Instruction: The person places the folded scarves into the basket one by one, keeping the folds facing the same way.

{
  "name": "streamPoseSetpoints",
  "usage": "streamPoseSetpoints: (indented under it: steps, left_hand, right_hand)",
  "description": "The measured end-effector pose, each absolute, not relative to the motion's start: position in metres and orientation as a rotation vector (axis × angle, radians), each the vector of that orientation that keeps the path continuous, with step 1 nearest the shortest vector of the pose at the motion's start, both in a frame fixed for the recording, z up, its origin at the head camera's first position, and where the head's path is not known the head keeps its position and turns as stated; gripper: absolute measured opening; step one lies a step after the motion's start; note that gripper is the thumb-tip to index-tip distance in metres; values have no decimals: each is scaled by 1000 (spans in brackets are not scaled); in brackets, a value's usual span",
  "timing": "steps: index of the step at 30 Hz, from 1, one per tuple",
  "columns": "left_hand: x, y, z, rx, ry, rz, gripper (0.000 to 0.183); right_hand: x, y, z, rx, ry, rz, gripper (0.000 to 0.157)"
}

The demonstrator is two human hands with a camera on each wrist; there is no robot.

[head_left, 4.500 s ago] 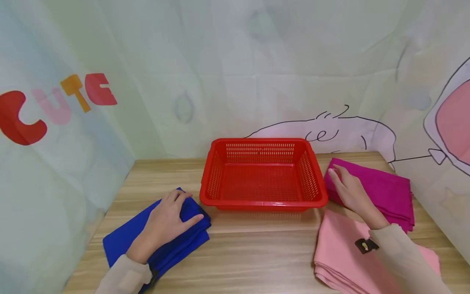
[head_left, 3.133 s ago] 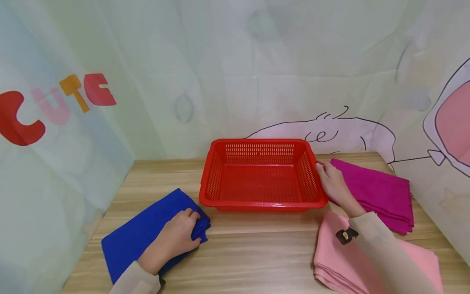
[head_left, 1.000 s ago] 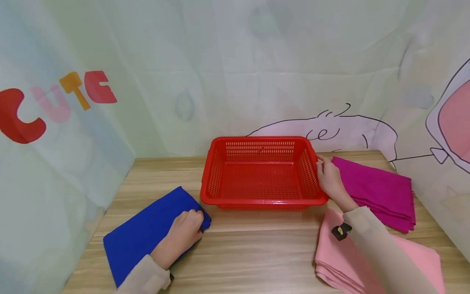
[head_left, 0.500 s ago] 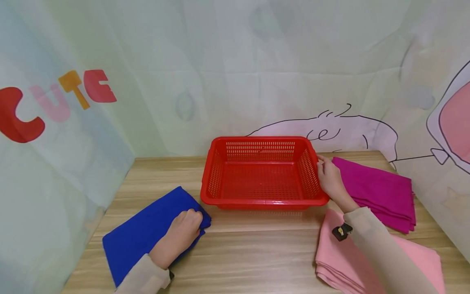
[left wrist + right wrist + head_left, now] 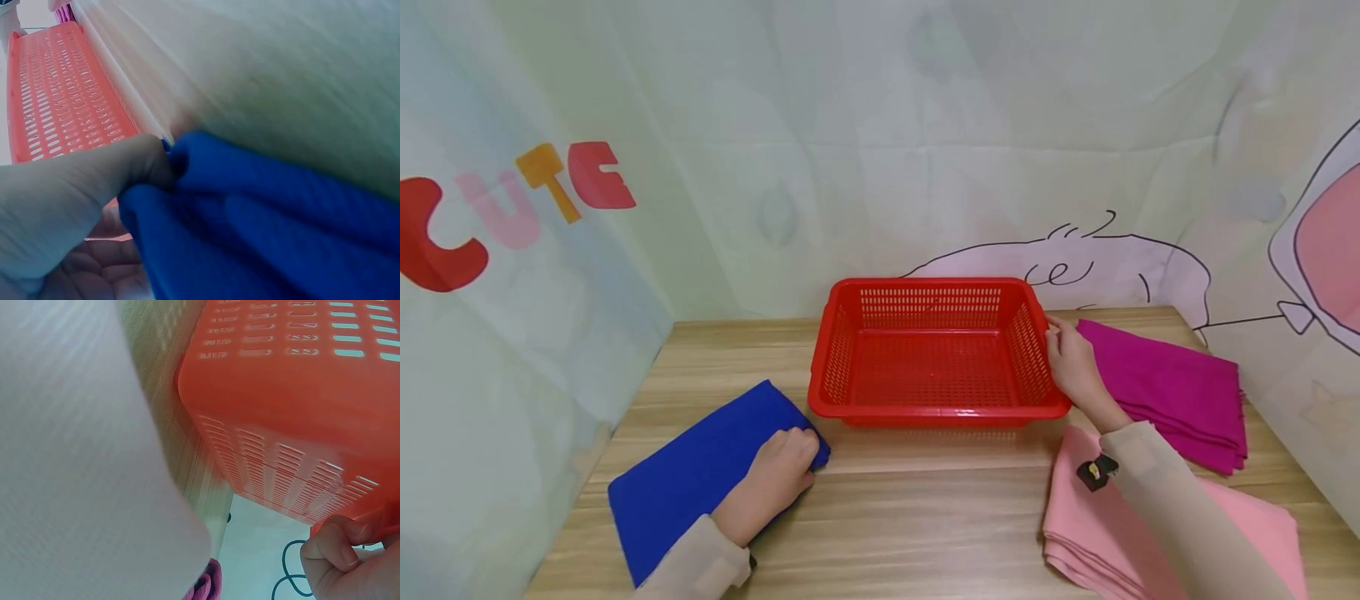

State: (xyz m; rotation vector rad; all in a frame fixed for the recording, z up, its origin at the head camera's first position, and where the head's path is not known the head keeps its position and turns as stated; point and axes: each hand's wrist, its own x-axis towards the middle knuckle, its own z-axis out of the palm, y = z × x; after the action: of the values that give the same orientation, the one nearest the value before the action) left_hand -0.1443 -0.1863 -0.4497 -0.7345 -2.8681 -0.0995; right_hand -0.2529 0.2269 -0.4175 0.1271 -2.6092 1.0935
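Observation:
A folded blue cloth (image 5: 700,467) lies on the left of the table. My left hand (image 5: 771,475) grips its right-hand edge, fingers curled over the top. In the left wrist view the thumb pinches a fold of the blue cloth (image 5: 250,219). At the table's back middle stands a red plastic basket (image 5: 940,412) with slotted walls and nothing inside. My right hand (image 5: 1077,367) grips the basket's right rim. The right wrist view shows those fingers (image 5: 334,544) curled at the rim of the basket (image 5: 269,394).
A folded magenta cloth (image 5: 1180,392) lies right of the basket, behind the right forearm. Nearer the front is a folded pink cloth (image 5: 1090,533), partly hidden under the right sleeve (image 5: 1180,500). A printed curtain (image 5: 850,167) hangs behind the wood-grained table (image 5: 910,517).
Earlier my left hand lay spread on the blue cloth; it has since closed on its right edge. My right hand moved left from the magenta cloth to the basket rim. Little differs over the last second.

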Motion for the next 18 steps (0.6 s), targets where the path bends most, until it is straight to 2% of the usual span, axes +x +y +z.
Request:
streamPoseSetpoints:
  steps: [18]
  left_hand:
    - [-136, -185, -450, -730, -2828, -77, 40]
  right_hand:
    - [-251, 226, -415, 118, -2613, 1102, 38]
